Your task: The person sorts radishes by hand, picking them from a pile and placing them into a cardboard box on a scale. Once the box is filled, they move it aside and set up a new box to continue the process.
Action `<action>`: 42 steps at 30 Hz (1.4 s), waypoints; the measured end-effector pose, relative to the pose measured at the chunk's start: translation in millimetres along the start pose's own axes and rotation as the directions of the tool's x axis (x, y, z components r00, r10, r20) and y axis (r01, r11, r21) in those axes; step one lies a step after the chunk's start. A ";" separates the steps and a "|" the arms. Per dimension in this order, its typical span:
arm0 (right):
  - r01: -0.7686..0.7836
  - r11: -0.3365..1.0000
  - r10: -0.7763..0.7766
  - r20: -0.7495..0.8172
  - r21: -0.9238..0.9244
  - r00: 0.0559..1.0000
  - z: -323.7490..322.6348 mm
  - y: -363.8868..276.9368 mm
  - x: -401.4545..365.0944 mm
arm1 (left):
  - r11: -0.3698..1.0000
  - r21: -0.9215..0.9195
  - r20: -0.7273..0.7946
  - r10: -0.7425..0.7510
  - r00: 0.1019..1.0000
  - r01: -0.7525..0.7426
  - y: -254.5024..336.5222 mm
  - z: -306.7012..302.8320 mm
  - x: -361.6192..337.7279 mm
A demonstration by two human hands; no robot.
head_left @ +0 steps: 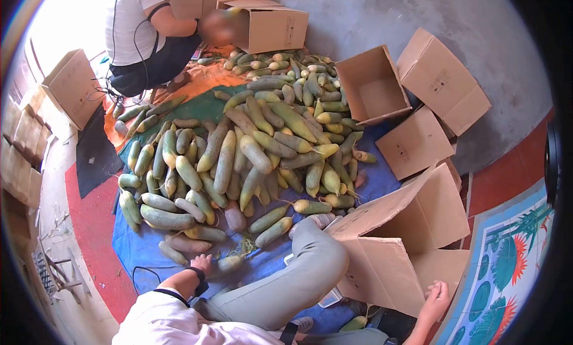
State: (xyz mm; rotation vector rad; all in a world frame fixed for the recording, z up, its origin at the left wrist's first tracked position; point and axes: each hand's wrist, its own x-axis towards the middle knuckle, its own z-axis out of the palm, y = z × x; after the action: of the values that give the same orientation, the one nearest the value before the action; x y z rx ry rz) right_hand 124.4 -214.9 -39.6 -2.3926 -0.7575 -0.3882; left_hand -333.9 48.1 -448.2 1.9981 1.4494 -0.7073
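Note:
My left hand is closed round the near end of a green radish lying low over the blue sheet. A big heap of green radishes, many with pale yellowish ends and thin root tails, spreads ahead of it. At the lower right, my right hand has its fingers curled in front of a flap of an open cardboard box. Whether those fingers grip the flap is hidden. Another green radish lies beside my legs, near the foot of this box.
A co-worker crouches at the far left, by a cardboard box lying open. Several more boxes stand along the right wall. Blue sheet and orange sheet lie under the heap. A small wooden stool stands at left.

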 end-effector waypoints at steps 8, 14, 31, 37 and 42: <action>-0.009 0.999 0.010 0.012 -0.035 1.000 1.2 -9.4 -2.9 | 0.997 0.080 0.356 -0.012 0.934 -0.018 -23.9 0.5 -5.5; -0.023 0.998 0.024 0.025 -0.056 0.999 -0.5 -13.5 -4.2 | 0.966 -0.130 0.251 -0.184 0.950 0.222 -47.0 70.1 33.0; -0.071 0.997 0.071 0.020 0.001 0.997 2.7 -27.6 -13.9 | 0.989 -0.131 0.390 0.115 0.914 -0.069 2.2 -45.6 -23.9; -0.035 0.999 0.035 -0.021 0.020 0.999 3.7 -36.1 -18.8 | 0.957 -0.137 0.189 0.280 0.941 -0.257 33.9 -99.1 -54.0; -0.007 0.999 0.008 -0.033 0.033 0.999 5.8 -29.2 -23.4 | 0.980 -0.066 0.195 0.199 0.960 -0.190 53.8 -131.8 -57.5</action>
State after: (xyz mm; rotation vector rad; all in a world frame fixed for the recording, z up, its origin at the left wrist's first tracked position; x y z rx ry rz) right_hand 88.8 -201.9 -41.1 -2.3514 -0.7347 -0.4087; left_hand -286.6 89.9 -308.3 1.9395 1.1249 -0.7570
